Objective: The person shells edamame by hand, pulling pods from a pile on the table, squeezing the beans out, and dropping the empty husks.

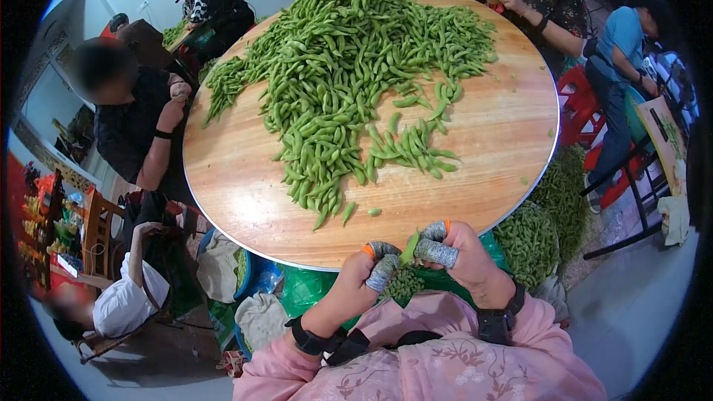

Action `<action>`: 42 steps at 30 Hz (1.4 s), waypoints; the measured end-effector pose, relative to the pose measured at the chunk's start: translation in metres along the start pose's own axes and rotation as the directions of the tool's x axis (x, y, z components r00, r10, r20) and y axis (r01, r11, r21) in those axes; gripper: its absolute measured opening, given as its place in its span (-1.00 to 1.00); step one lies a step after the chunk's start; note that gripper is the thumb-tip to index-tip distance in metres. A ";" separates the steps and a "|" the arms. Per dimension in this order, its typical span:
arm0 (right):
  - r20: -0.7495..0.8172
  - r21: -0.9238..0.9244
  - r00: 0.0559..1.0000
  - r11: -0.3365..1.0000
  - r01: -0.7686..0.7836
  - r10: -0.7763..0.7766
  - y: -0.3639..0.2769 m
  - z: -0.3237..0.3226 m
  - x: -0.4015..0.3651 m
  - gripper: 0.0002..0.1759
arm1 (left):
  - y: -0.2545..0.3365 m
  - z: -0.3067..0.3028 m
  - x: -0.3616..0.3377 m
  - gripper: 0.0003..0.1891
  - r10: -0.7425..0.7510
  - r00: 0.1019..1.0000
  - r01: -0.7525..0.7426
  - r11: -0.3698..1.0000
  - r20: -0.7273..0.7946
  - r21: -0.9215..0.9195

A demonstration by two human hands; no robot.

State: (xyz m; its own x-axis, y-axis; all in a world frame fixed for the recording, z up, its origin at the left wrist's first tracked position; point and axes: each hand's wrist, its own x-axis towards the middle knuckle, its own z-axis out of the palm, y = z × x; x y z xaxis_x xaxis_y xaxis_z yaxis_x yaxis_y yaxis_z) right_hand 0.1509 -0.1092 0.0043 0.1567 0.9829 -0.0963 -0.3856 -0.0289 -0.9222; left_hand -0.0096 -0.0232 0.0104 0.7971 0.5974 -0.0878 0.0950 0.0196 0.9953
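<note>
A green soybean pod (409, 248) is pinched between my two hands, just off the near edge of the round wooden table (245, 208). My left hand (359, 280) has its fingers closed at the pod's left side, with grey wraps and an orange band on the digits. On the other side my right hand (464, 258), wrapped the same way, is closed at the pod too. My fingers partly hide the pod. Beyond them a big heap of soybean pods (334, 67) covers the table's far and middle parts. One loose pod (374, 212) lies near my hands.
Below my hands is a pile of small green beans or pods (402, 284) by green plastic (308, 293). More pods fill bags (527, 241) at the right. People sit around the table, one in black (122, 119) at the left. A red stool (575, 100) stands right.
</note>
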 end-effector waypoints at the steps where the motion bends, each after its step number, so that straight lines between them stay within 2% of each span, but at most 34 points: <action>1: 0.000 -0.001 1.000 1.000 -0.001 0.001 -0.001 0.001 0.000 -0.85 | -0.001 -0.002 0.000 -0.90 0.097 0.995 -0.099 0.981 0.022 0.166; 3: 0.013 0.135 0.991 0.982 -0.131 0.131 -0.004 0.005 0.001 -0.83 | -0.003 -0.004 0.001 -0.88 0.066 0.998 -0.069 0.983 0.022 0.169; 5: 0.014 0.158 0.991 0.978 -0.133 0.133 0.000 0.004 0.002 -0.83 | -0.005 -0.004 0.001 -0.85 0.038 0.999 -0.041 0.984 0.024 0.172; 7: 0.017 0.179 0.991 0.975 -0.130 0.129 0.003 0.003 0.003 -0.83 | -0.006 -0.002 0.001 -0.86 0.078 0.996 -0.083 0.991 0.053 0.105; 9: -0.003 0.073 0.997 0.994 -0.081 0.082 0.006 0.000 0.003 -0.82 | -0.007 0.001 -0.001 -0.86 0.085 0.996 -0.088 0.992 0.042 0.093; 11: 0.009 0.047 0.998 0.997 -0.060 0.059 0.003 0.002 0.003 -0.80 | -0.004 0.001 -0.001 -0.85 0.095 0.995 -0.097 0.992 0.030 0.081; 13: 0.018 0.023 0.999 0.999 -0.043 0.042 0.002 0.003 0.002 -0.78 | 0.001 -0.003 0.001 -0.85 0.178 0.982 -0.188 0.955 0.062 0.229; 17: 0.044 0.164 0.995 0.982 -0.098 0.092 0.003 0.004 0.001 -0.76 | -0.006 -0.003 0.000 -0.84 0.176 0.982 -0.187 0.962 0.070 0.198; 20: 0.085 0.245 0.990 0.961 -0.130 0.112 0.005 -0.001 0.002 -0.75 | -0.010 -0.001 -0.001 -0.85 0.161 0.985 -0.173 0.947 0.065 0.270; 22: 0.099 0.289 0.989 0.948 -0.137 0.113 0.006 -0.001 0.002 -0.72 | -0.013 0.001 0.001 -0.88 0.208 0.977 -0.209 0.977 0.038 0.049; 23: 0.064 0.198 0.996 0.977 -0.075 0.064 0.005 0.001 0.001 -0.73 | -0.012 -0.001 0.001 -0.88 0.208 0.977 -0.210 0.976 0.036 0.050; 24: 0.033 0.104 0.999 0.994 -0.015 0.012 0.005 0.003 0.001 -0.74 | -0.011 -0.003 -0.001 -0.89 0.041 0.999 -0.036 0.985 0.032 -0.169; 25: 0.034 0.104 0.999 0.994 -0.017 0.013 0.002 0.005 0.000 -0.74 | -0.009 -0.003 -0.002 -0.88 -0.124 0.990 0.139 0.915 0.064 -0.378; 28: 0.022 0.043 0.998 0.997 0.059 -0.060 -0.002 0.009 -0.001 -0.76 | -0.006 0.000 0.000 -0.84 -0.190 0.981 0.187 0.891 0.034 -0.415; 30: 0.020 -0.188 0.986 0.968 0.167 -0.166 -0.001 0.009 -0.002 -0.79 | -0.004 0.002 0.000 -0.87 -0.198 0.980 0.186 0.889 0.015 -0.418; 31: 0.021 -0.188 0.986 0.968 0.166 -0.165 -0.002 0.010 -0.002 -0.79 | -0.002 0.002 0.000 -0.89 -0.206 0.978 0.186 0.888 -0.003 -0.421; 32: 0.051 -0.270 0.985 0.947 0.173 -0.166 -0.005 0.011 -0.004 -0.80 | -0.001 0.002 0.001 -0.89 -0.208 0.978 0.187 0.887 -0.004 -0.422; 33: 0.081 -0.349 0.983 0.919 0.182 -0.164 -0.007 0.012 -0.006 -0.82 | 0.001 0.003 0.002 -0.89 -0.281 0.960 0.246 0.863 -0.015 -0.442; 34: 0.081 -0.349 0.983 0.920 0.180 -0.162 -0.010 0.013 -0.006 -0.82 | 0.003 0.003 0.003 -0.89 -0.353 0.935 0.303 0.834 -0.024 -0.462; 37: 0.071 -0.408 0.990 0.902 0.143 -0.124 -0.012 0.015 -0.006 -0.85 | 0.002 0.001 0.006 -0.89 -0.371 0.927 0.337 0.772 0.049 -0.539; 40: 0.094 -0.427 0.982 0.885 0.186 -0.161 -0.005 0.013 -0.004 -0.84 | -0.004 0.000 0.008 -0.89 -0.332 0.939 0.319 0.745 0.089 -0.585; 41: 0.075 -0.378 0.982 0.906 0.190 -0.174 -0.002 0.013 -0.004 -0.84 | -0.002 0.002 0.007 -0.89 -0.332 0.939 0.320 0.746 0.090 -0.584; 42: 0.056 -0.328 0.981 0.924 0.195 -0.187 0.000 0.013 -0.004 -0.84 | 0.005 0.004 0.007 -0.89 -0.393 0.916 0.366 0.727 0.085 -0.581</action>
State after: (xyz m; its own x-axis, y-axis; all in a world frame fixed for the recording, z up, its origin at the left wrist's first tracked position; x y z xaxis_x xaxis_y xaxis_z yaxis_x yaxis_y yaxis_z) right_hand 0.1386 -0.1110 0.0098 0.1748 0.9796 0.0988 -0.0277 0.1052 -0.9941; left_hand -0.0010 -0.0226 0.0147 0.7431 0.4715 -0.4749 0.0137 0.6987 0.7152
